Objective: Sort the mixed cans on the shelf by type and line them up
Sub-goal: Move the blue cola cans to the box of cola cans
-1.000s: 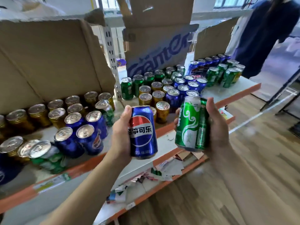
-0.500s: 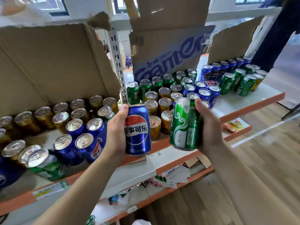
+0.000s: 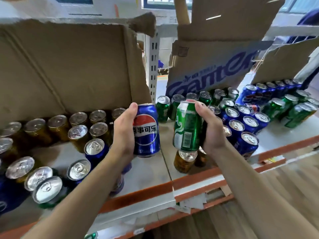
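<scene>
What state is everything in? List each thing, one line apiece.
left hand: grips the blue can.
blue can: upright, held above the shelf, logo facing the camera.
right hand: grips the green can.
green can: held off the shelf, barcode facing the camera.
gold cans: standing upright on the shelf.
cardboard box: open, top edge torn.

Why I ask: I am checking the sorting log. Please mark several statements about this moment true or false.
1. The left hand holds a blue can. True.
2. The right hand holds a gold can. False: it holds a green can.
3. Gold cans stand on the left, in front of the cardboard. True.
4. Both held cans stand on the shelf. False: the hands hold them up above it.
</scene>
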A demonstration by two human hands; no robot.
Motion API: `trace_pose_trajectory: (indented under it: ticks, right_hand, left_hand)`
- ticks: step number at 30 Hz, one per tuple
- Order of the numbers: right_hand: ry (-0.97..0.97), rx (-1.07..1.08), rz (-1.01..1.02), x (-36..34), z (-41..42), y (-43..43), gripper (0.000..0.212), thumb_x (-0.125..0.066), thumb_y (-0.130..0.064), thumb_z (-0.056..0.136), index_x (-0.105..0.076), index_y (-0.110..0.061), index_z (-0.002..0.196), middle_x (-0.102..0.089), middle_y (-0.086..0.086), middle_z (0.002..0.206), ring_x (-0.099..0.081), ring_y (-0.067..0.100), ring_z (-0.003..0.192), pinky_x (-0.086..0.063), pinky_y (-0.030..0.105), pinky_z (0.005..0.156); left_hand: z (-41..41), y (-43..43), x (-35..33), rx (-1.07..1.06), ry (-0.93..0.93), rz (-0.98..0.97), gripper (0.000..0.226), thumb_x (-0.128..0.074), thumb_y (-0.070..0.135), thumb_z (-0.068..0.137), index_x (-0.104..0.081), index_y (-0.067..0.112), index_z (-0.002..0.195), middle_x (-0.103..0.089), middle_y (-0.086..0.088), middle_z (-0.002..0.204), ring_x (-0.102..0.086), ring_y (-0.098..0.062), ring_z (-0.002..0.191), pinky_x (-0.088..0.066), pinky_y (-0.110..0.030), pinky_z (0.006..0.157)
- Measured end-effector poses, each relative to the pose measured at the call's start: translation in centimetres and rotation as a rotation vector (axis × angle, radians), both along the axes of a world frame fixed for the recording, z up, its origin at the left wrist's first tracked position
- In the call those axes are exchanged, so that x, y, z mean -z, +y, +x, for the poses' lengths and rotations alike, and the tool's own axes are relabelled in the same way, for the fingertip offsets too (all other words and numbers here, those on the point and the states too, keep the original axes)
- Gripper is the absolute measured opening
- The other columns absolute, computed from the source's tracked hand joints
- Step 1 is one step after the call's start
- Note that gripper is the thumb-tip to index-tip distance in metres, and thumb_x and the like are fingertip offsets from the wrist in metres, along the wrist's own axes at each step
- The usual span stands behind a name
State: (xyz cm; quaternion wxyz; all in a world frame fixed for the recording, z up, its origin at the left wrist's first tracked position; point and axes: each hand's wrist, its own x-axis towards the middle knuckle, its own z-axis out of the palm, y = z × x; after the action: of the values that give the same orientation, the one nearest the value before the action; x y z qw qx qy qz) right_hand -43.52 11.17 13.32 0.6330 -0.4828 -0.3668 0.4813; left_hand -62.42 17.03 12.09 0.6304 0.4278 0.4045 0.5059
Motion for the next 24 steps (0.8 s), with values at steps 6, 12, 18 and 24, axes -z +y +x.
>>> trace_pose_trajectory:
  ticks: [6,12,18,24]
  right_hand:
    - [-0.333,-0.003,-0.042,1.0,-0.1,5.0,0.053,-0.075,-0.041,0.075,-0.062,-0.02,0.121,-0.07,0.006,0.111,-0.067,0.025,0.104,-0.057,0.045,0.088]
    - [-0.655,0.031,-0.066,2.3,-0.2,9.2,0.055,-0.085,-0.032,0.073,-0.062,-0.02,0.121,-0.065,-0.009,0.108,-0.061,0.005,0.101,-0.053,0.014,0.077]
    - [-0.866,0.072,-0.118,4.4,0.9,11.2,0.065,-0.087,-0.041,0.068,-0.064,-0.015,0.123,-0.066,-0.006,0.108,-0.062,0.01,0.1,-0.051,0.016,0.08]
    - [-1.002,0.071,-0.205,6.0,2.0,11.9,0.052,-0.088,-0.035,0.067,-0.071,-0.013,0.111,-0.068,-0.005,0.095,-0.065,0.012,0.092,-0.05,0.021,0.078]
  left_hand:
    - [-0.8,3.1,0.9,-0.041,0.019,0.024,0.056,-0.057,0.058,0.082,-0.074,0.008,0.098,-0.072,-0.02,0.088,-0.067,-0.031,0.078,-0.054,-0.041,0.074]
    - [-0.6,4.4,0.9,-0.09,0.035,0.056,0.06,-0.06,0.058,0.079,-0.073,0.003,0.102,-0.073,-0.021,0.091,-0.067,-0.032,0.081,-0.054,-0.045,0.077]
    - [-0.3,5.0,0.6,-0.064,0.102,0.152,0.037,-0.054,0.041,0.097,-0.072,0.008,0.098,-0.072,-0.007,0.081,-0.067,-0.02,0.073,-0.056,-0.031,0.065]
    - [0.0,5.0,1.1,-0.044,0.144,0.14,0.052,-0.06,0.057,0.077,-0.075,0.01,0.096,-0.071,-0.014,0.083,-0.066,-0.024,0.075,-0.054,-0.039,0.068]
